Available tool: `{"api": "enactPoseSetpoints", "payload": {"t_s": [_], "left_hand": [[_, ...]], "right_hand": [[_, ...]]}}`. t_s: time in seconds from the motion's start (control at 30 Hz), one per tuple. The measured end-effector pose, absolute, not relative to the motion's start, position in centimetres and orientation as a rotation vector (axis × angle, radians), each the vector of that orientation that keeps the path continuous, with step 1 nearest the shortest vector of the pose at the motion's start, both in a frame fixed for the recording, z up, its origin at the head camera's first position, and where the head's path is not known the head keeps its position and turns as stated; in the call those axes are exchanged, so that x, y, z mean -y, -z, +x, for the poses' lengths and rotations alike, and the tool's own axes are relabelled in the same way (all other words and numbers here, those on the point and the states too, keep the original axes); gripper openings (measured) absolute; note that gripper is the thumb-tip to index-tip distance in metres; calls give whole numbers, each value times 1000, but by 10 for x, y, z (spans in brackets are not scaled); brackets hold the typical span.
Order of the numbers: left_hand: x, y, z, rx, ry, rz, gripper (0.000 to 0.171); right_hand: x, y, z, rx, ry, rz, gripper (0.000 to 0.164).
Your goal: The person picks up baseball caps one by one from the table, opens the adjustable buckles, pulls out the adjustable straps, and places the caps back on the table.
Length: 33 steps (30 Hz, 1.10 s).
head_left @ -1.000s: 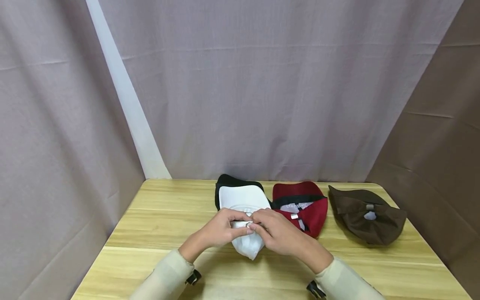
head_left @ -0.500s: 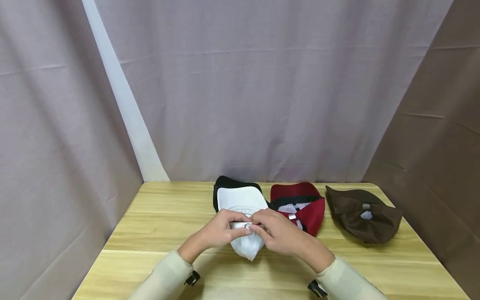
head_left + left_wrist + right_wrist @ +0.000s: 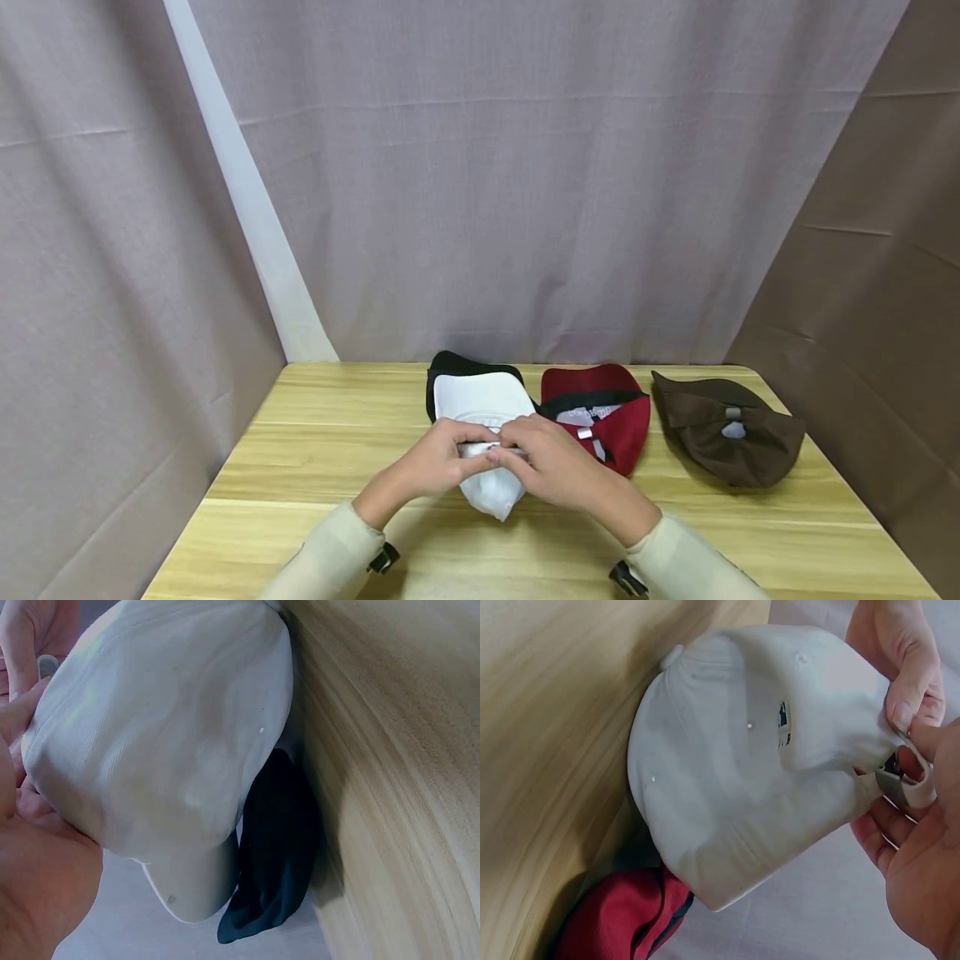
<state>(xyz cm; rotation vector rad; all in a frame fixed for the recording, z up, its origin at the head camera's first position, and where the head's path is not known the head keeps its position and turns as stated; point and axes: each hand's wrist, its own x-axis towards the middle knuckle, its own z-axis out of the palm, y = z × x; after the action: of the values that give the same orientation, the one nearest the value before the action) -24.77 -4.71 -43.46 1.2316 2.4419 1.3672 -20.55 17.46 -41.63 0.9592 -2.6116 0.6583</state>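
The left hand (image 3: 429,460) and right hand (image 3: 561,467) pinch the white cap (image 3: 750,765) (brown cap (image 3: 723,442) near the table's (image 3: 337,475) right edge) between their fingers (image 3: 474,432).

A white cap (image 3: 482,395) tilts over the middle of a wooden table (image 3: 300,475), just to the near side of a black cap (image 3: 448,363), its smooth brim (image 3: 191,881) aimed at the far side. The crown (image 3: 720,765), creased and dented, slopes toward the near side, button (image 3: 673,657) low. A small dark mark (image 3: 784,720) and eyelets dot the fabric; the back strap (image 3: 924,796), uppermost, loops through a grey buckle (image 3: 890,786).
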Motion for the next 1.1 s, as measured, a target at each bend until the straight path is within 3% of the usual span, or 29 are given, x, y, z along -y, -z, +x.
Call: {"api": "enactPoseSetpoints", "payload": {"t_s": [1.1], "left_hand": [[48,442,-251,-2392,-1406,1206,19]], "right_hand": [[-179,422,-208,2623,-696,1049,9]]}}
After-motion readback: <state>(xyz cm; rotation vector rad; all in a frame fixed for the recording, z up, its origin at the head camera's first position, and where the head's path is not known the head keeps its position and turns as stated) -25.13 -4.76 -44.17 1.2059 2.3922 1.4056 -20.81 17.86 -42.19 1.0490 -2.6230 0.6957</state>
